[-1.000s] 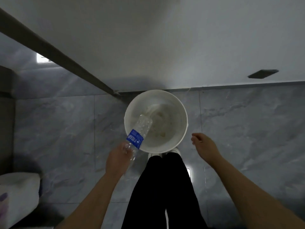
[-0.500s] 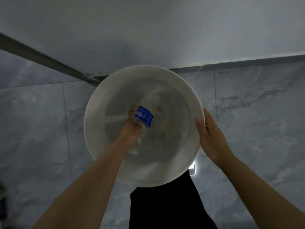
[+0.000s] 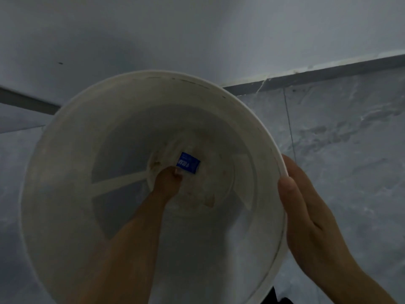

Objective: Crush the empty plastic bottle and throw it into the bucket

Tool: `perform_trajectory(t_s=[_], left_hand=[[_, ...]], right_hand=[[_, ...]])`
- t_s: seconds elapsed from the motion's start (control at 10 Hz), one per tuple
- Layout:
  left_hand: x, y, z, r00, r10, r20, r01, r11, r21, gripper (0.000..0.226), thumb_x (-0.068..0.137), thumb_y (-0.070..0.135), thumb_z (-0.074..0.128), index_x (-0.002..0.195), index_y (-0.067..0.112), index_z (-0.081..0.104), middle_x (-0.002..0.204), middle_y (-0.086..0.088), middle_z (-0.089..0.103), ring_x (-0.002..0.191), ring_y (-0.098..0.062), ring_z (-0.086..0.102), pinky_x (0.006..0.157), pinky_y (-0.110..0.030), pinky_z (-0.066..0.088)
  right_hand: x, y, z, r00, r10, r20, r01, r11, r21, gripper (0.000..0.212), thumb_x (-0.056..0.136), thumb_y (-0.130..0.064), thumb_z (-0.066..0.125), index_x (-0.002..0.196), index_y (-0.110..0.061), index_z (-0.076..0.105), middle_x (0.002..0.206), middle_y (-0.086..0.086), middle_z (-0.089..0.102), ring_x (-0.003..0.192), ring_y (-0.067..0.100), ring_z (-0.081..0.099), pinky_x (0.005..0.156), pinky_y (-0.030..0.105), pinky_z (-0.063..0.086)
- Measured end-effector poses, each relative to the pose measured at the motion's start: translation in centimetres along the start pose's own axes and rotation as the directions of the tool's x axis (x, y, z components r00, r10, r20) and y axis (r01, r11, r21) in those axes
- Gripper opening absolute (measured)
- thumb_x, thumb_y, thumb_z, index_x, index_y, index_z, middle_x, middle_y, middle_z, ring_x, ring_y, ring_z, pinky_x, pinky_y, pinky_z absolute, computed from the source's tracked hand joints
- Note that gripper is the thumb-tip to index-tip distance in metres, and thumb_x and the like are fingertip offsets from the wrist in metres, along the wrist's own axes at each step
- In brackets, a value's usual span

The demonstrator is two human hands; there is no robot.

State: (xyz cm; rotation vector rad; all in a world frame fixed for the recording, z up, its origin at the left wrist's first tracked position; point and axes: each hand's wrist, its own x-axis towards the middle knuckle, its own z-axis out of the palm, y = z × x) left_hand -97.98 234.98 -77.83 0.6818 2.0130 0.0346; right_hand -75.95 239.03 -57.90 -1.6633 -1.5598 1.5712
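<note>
Bottle: the clear plastic bottle [image 3: 189, 166] is deep inside the bucket, near the bottom; only its blue label shows plainly, the body too dim to tell whether it is crushed.
Left grip: the left hand [image 3: 167, 183] reaches down into the bucket with its fingers curled at the near end of the bottle, touching it just below the label; it looks closed on the bottle, probably to set it down low, not drop it.
Bottle to grip: the label sits just beyond the fingertips, on the far right side of the hand.
Right grip: the right hand [image 3: 311, 218] lies flat and open against the outside of the rim, holding nothing, likely steadying the bucket.
Bucket: the white bucket [image 3: 54, 176] stands on the grey tiled floor [image 3: 350, 161], near the wall [image 3: 197, 29].
</note>
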Motion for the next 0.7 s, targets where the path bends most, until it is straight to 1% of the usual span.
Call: perform_trajectory(t_s=[0.1, 0.2, 0.3, 0.4, 0.5, 0.6, 0.7], left_hand=[[1.5, -1.0, 0.4, 0.999, -0.028, -0.041, 0.029, 0.999, 0.034, 0.028, 0.094, 0.007, 0.041, 0.104, -0.012, 0.060, 0.117, -0.031, 0.060, 0.107, -0.039, 0.056, 0.080, -0.030, 0.041], [2.2, -2.0, 0.7, 1.000, 0.001, -0.001, -0.001, 0.993, 0.119, 0.026, 0.094, 0.004, 0.039, 0.083, -0.005, 0.061, 0.117, -0.033, 0.058, 0.108, -0.039, 0.054, 0.085, -0.032, 0.038], [2.3, -2.4, 1.1, 0.997, 0.017, -0.070, -0.008, 0.992, 0.127, 0.018, 0.093, 0.007, 0.045, 0.087, 0.002, 0.061, 0.116, -0.030, 0.059, 0.106, -0.038, 0.054, 0.066, -0.025, 0.031], [2.0, -2.3, 1.1, 0.991, 0.023, -0.134, -0.007, 0.993, 0.115, 0.028, 0.093, 0.005, 0.046, 0.113, -0.012, 0.053, 0.124, -0.030, 0.055, 0.113, -0.037, 0.051, 0.079, -0.027, 0.033], [1.0, -2.0, 0.4, 0.992, 0.009, -0.126, 0.007, 0.992, 0.127, 0.031, 0.094, 0.008, 0.044, 0.117, -0.011, 0.051, 0.127, -0.027, 0.054, 0.115, -0.035, 0.051, 0.084, -0.028, 0.032], [-1.4, -0.7, -1.1, 0.997, 0.027, -0.068, -0.020, 0.994, 0.108, 0.022, 0.094, 0.013, 0.045, 0.100, 0.000, 0.062, 0.120, -0.025, 0.059, 0.112, -0.035, 0.054, 0.079, -0.028, 0.037], [-4.8, 0.6, -2.5, 0.996, 0.076, -0.052, -0.070, 0.992, 0.107, 0.026, 0.095, 0.017, 0.043, 0.096, -0.002, 0.061, 0.109, -0.022, 0.065, 0.098, -0.032, 0.060, 0.072, -0.027, 0.040]], right_hand=[[0.1, 0.4, 0.1, 0.999, -0.007, -0.044, 0.009, 0.999, 0.046, 0.029, 0.075, -0.054, 0.030, 0.100, -0.061, 0.043, 0.098, -0.058, 0.047, 0.096, -0.034, 0.041, 0.072, -0.015, 0.026], [0.1, 0.7, 0.2, 0.998, 0.001, -0.070, 0.005, 0.996, 0.086, 0.032, 0.071, -0.062, 0.035, 0.101, -0.059, 0.046, 0.095, -0.050, 0.054, 0.092, -0.029, 0.048, 0.070, -0.013, 0.030], [0.1, 0.9, 0.3, 0.996, 0.005, -0.085, 0.004, 0.994, 0.111, 0.033, 0.071, -0.061, 0.034, 0.101, -0.058, 0.049, 0.096, -0.045, 0.057, 0.092, -0.026, 0.050, 0.070, -0.012, 0.032], [0.2, 0.9, 0.3, 0.997, -0.008, -0.074, 0.015, 0.995, 0.097, 0.031, 0.073, -0.057, 0.032, 0.100, -0.061, 0.048, 0.098, -0.048, 0.056, 0.095, -0.027, 0.048, 0.072, -0.012, 0.031], [0.2, 0.9, 0.2, 0.998, 0.012, -0.061, -0.008, 0.998, 0.059, 0.025, 0.077, -0.055, 0.034, 0.098, -0.064, 0.044, 0.095, -0.053, 0.052, 0.094, -0.031, 0.045, 0.071, -0.013, 0.029], [0.1, 0.5, 0.2, 0.999, 0.045, -0.024, -0.045, 0.998, 0.038, 0.025, 0.082, -0.050, 0.031, 0.098, -0.067, 0.041, 0.093, -0.054, 0.049, 0.094, -0.030, 0.044, 0.071, -0.011, 0.030], [0.2, -0.4, -0.2, 0.999, 0.030, 0.046, -0.030, 0.999, 0.011, 0.027, 0.088, -0.048, 0.028, 0.106, -0.062, 0.042, 0.103, -0.037, 0.057, 0.102, -0.014, 0.050, 0.081, 0.002, 0.039]])
